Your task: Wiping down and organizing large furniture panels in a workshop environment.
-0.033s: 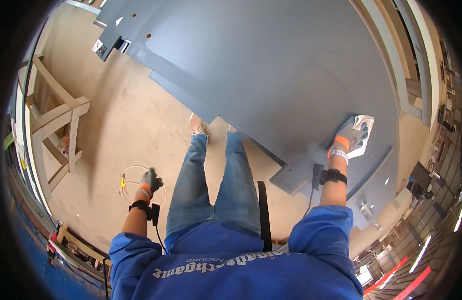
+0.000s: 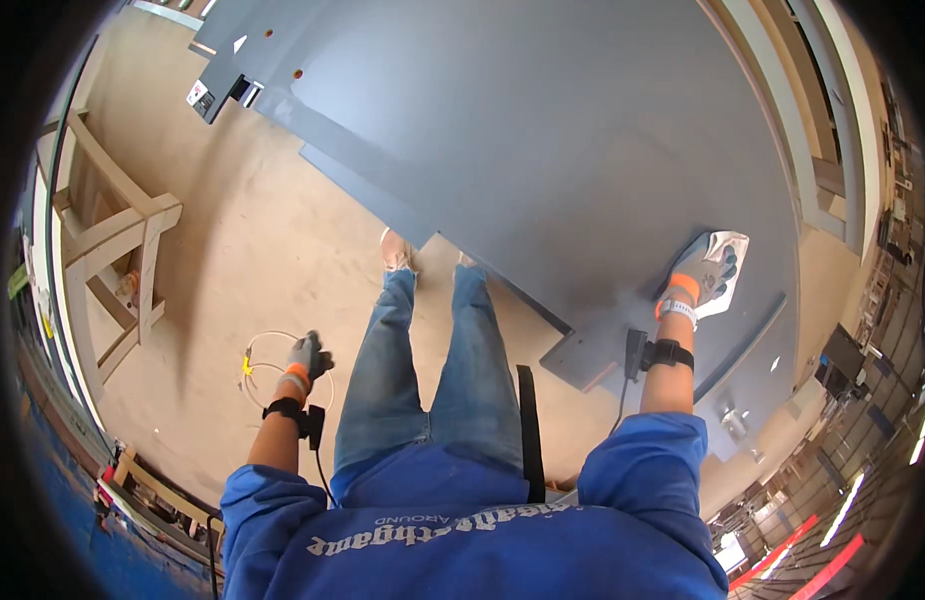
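Nothing has shifted since the earlier frame: both gloved hands sit where they were. Seen from above, a person in a blue sweatshirt and jeans stands on a tan floor point(image 2: 282, 230). Nearest, the left hand point(image 2: 307, 357) hangs by the hip, fingers curled together, holding nothing that shows; a coil of pale cable point(image 2: 257, 345) lies on the floor just beside it. Further out, the right hand point(image 2: 704, 272) presses flat on a white cloth point(image 2: 727, 245), fingers spread, on a big grey panel point(image 2: 542, 130) lying on the floor ahead. A wooden trestle point(image 2: 122, 230) stands far left.
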The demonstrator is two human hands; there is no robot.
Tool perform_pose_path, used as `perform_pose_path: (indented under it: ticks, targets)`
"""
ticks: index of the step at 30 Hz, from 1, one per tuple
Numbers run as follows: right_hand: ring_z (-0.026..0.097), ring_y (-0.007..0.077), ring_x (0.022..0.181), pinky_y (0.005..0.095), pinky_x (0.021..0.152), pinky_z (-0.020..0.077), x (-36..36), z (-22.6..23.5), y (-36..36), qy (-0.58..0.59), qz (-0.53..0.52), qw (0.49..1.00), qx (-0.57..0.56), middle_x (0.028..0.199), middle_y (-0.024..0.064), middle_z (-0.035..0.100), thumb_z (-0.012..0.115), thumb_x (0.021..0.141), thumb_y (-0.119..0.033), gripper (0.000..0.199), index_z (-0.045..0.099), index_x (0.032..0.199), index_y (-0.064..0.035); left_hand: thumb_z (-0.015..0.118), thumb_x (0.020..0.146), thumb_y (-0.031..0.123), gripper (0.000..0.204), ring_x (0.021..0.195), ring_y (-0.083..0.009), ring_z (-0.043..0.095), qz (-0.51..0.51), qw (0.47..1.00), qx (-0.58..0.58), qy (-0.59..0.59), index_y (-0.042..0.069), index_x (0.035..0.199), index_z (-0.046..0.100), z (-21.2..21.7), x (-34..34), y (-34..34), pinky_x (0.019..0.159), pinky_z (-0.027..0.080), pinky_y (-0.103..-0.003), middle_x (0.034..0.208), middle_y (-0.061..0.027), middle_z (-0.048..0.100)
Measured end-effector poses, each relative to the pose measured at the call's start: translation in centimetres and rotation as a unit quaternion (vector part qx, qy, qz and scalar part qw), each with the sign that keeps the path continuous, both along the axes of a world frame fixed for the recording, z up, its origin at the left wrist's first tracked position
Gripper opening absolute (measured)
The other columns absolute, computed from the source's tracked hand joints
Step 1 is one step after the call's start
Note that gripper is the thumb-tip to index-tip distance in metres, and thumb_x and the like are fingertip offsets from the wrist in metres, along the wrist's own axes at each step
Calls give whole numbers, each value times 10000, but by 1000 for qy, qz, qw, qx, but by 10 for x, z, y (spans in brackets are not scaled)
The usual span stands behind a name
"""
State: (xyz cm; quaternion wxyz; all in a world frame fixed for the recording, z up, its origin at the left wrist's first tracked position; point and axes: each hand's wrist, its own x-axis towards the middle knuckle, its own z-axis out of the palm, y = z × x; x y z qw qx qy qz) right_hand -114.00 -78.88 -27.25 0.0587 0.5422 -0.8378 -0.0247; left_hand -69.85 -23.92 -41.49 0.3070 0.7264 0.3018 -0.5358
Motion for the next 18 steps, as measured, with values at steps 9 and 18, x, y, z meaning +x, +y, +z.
perform_pose_path:
  ticks: [9,18]
  targets:
    - [141,272,1465,415,1183,100,-27,-28,-5,91,6,995,43,1594,68,160,323,993,-333,588,189,1523,-119,574,938,390,453,772,-251,671,-179,967,-181,0,-24,1119,546,64,-63,-213,743,577,-362,928,-179,661]
    - [252,279,1424,444,1149,207,-47,-17,-68,30,12,999,-22,1531,82,313,270,1007,-463,564,348,1466,-146,533,932,473,508,701,-245,675,-200,976,-86,-29,-11,1083,548,32,-51,-153,669,559,-357,875,-169,671]
